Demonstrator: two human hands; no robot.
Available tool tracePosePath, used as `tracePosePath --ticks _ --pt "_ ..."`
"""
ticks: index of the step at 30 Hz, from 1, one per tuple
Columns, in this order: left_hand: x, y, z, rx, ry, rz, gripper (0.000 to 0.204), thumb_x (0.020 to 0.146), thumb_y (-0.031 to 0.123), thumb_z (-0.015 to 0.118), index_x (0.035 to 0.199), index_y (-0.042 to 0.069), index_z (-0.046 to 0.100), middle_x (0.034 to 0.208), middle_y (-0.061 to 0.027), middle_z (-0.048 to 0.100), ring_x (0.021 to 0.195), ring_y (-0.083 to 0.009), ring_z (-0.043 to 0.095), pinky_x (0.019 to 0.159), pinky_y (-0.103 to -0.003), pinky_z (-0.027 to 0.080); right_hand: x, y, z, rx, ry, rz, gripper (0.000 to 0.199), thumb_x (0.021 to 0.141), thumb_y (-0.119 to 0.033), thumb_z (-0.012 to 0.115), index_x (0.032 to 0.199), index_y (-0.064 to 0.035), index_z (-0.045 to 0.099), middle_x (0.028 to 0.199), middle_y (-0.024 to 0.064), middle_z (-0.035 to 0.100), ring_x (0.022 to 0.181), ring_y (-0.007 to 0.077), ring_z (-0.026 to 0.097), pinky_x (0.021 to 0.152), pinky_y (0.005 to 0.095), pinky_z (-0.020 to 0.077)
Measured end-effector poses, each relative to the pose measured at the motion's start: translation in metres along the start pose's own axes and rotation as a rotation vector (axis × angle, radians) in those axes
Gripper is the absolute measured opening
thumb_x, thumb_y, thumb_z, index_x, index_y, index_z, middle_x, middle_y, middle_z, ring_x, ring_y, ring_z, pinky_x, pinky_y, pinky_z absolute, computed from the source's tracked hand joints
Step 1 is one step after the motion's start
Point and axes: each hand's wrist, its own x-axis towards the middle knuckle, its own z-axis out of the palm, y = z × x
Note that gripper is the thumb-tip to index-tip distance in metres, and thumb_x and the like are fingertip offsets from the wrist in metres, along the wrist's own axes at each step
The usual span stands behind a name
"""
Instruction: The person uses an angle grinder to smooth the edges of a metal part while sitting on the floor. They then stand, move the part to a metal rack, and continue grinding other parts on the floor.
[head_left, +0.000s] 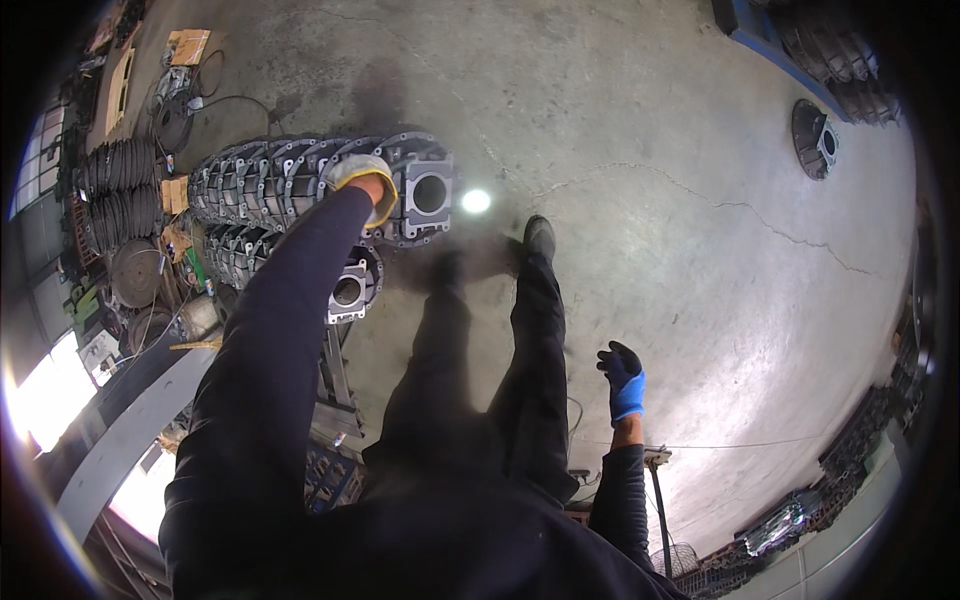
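Note:
My left hand (360, 176), in a pale glove with a yellow cuff, reaches down over the front of a row of grey metal housings (262, 184). Its fingers are hidden behind the glove's back and cuff, so their grip does not show. Beside it, the front housing (430, 222) faces up with a square flange around a round dark bore. A second, shorter row ends in a similar housing (347, 291) closer to my legs. On the other side, my right hand (623, 378), in a blue and black glove, hangs above the floor with loosely bent fingers apart and nothing in them.
Dark ribbed parts (118, 197) are stacked at the far left, near cardboard pieces (187, 46). A single round housing (815, 140) lies on the concrete floor (640, 130) at far right, near a blue frame (775, 55). A grey beam (130, 440) crosses the lower left.

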Motion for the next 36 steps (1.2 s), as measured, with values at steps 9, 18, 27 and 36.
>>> tracePosePath --ticks 9,18,27,36 --pt "-0.008 -0.020 -0.029 0.071 -0.130 0.039 0.037 0.096 0.030 0.058 0.119 0.009 0.078 0.127 -0.0165 0.074 0.118 -0.0370 0.071 0.097 -0.051 0.055 0.027 0.000 -0.035 -0.013 -0.017 0.072 0.032 0.101 -0.011 0.066 0.130 0.0035 0.065 0.110 0.0119 0.073 0.099 0.0219 0.073 0.080 0.0327 0.0580" --pt "-0.065 0.060 0.063 0.215 -0.157 0.272 0.028 0.093 0.030 0.060 0.101 0.018 0.083 0.111 -0.0111 0.079 0.103 -0.0313 0.076 0.081 -0.048 0.060 0.032 -0.003 -0.020 -0.012 -0.093 -0.026 0.033 0.104 -0.019 0.065 0.132 -0.0023 0.066 0.104 0.0125 0.078 0.081 0.0173 0.072 0.072 0.0282 0.0527" --pt "-0.146 -0.035 0.117 0.164 -0.276 0.116 0.025 0.092 0.030 0.063 0.102 0.020 0.084 0.105 -0.0045 0.081 0.099 -0.0291 0.078 0.069 -0.053 0.059 0.041 0.001 -0.011 -0.028 -0.080 -0.020 0.030 0.104 -0.015 0.064 0.130 0.0004 0.065 0.102 0.0151 0.077 0.081 0.0184 0.072 0.072 0.0289 0.0553" --pt "-0.202 -0.165 0.103 -0.214 -0.237 -0.063 0.035 0.094 0.036 0.061 0.109 0.010 0.080 0.109 -0.0211 0.075 0.103 -0.0416 0.072 0.087 -0.052 0.057 0.057 0.014 0.068 -0.070 -0.242 -0.133 0.029 0.103 -0.014 0.064 0.129 0.0002 0.065 0.099 0.0145 0.076 0.081 0.0207 0.072 0.072 0.0302 0.0563"
